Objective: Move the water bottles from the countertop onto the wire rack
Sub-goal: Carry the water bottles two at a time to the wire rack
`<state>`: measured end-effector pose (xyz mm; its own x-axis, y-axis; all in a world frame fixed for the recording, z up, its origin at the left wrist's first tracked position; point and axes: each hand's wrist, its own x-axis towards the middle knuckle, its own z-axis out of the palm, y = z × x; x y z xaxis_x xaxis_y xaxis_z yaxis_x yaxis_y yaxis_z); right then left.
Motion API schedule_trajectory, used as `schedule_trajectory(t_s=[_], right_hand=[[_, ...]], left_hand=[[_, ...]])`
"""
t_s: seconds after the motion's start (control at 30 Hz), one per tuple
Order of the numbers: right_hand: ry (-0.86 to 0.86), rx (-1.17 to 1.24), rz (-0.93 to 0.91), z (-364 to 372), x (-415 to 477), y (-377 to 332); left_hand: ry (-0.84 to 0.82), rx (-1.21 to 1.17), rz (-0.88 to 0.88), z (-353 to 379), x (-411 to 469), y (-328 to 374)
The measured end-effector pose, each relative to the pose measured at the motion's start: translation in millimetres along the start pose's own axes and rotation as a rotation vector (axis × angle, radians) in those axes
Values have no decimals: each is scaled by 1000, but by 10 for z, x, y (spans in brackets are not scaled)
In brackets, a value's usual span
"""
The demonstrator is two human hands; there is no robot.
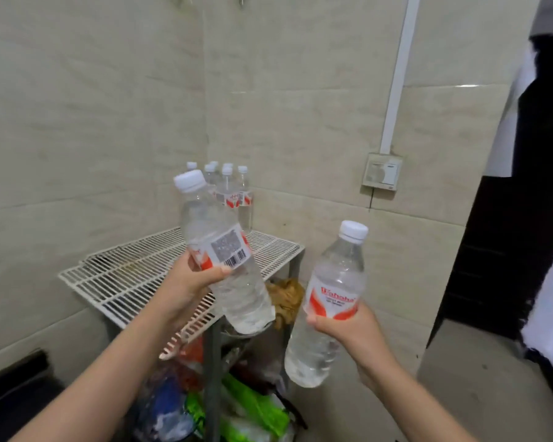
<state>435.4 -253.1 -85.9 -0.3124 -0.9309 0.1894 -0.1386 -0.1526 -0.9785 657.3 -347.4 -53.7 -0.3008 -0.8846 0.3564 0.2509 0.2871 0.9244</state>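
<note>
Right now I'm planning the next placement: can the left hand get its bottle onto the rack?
Probably yes. The left hand holds its bottle over the rack, whose near part is bare; the standing bottles crowd only the far corner.

White wire rack (134, 275), upright water bottles (233, 193) at back corner
</note>
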Motion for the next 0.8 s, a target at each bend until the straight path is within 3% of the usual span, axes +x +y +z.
schedule_trajectory(t_s=[0.17, 0.4, 0.57, 0.8], right_hand=[[-125, 94, -62, 359, 1075, -199], [-169, -40, -73, 1228, 2239, -131], [-174, -220, -57, 1859, 2756, 132], [-228, -298, -84, 2195, 3178, 424]], left_hand=[[164, 62, -3, -334, 581, 58], [329, 266, -137, -889, 943, -205], [312, 409, -185, -1315, 1255, -418], [267, 358, -288, -1657, 1645, -655]])
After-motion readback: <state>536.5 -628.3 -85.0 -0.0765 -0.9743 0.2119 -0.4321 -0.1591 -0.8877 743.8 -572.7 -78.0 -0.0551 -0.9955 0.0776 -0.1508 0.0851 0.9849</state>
